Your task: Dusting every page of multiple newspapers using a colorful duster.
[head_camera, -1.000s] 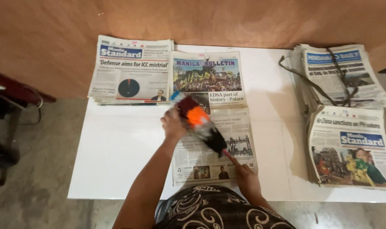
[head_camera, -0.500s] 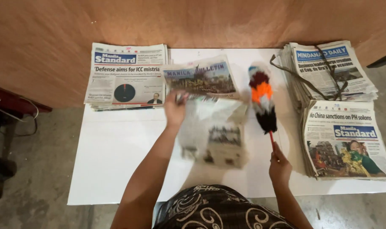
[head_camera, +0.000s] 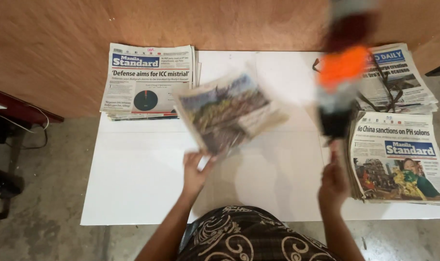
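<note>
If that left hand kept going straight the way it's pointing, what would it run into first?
Beyond the folded newspaper that the left hand already grips, probably the newspaper stack at the table's far left. Depth is unclear, and the lifted paper is blurred.

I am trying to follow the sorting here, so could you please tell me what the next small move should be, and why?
Probably carry the lifted newspaper leftwards and lay it on the stack at the back left. The left hand holds it by its lower edge, tilted in mid-air above the white table, while the right hand holds the feather duster upright, clear of the paper.
</note>
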